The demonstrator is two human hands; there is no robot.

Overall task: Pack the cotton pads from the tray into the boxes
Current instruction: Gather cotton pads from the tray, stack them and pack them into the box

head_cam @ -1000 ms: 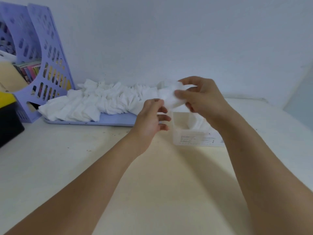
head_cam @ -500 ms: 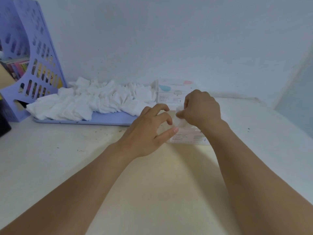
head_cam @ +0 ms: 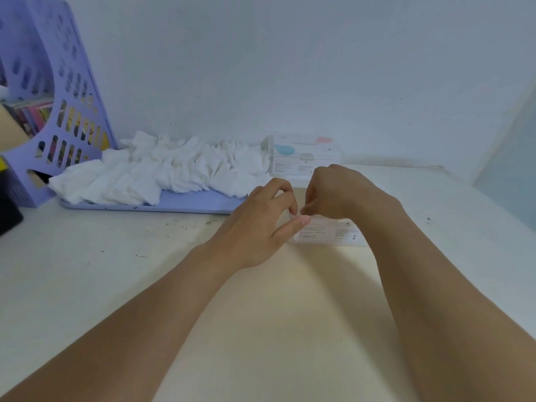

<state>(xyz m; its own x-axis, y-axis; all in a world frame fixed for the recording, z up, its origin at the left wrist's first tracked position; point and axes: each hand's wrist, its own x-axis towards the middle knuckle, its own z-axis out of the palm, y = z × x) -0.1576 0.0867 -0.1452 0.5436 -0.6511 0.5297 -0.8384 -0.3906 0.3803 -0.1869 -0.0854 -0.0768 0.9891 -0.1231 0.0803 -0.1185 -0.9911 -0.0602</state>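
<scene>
Loose white cotton pads (head_cam: 174, 172) are heaped on a lavender tray (head_cam: 185, 203) at the back left. Just right of the tray stands a clear plastic box (head_cam: 333, 233), open at the top. My right hand (head_cam: 339, 192) is curled over it with fingertips pointing down into the opening, and the cotton pad it took there is almost hidden beneath them. My left hand (head_cam: 261, 224) pinches the box's left rim between thumb and forefinger. Behind it, against the wall, is a second clear box (head_cam: 304, 155) with a printed label.
A lavender file rack (head_cam: 61, 111) with books stands at the far left, beside a dark object (head_cam: 8, 216) at the frame's edge. The pale table (head_cam: 116, 271) stretches toward me. A wall rises close behind the tray and boxes.
My right hand has brought the cotton pad down from mid-air into the near box. My left hand has moved right onto the box's rim. The view has shifted slightly.
</scene>
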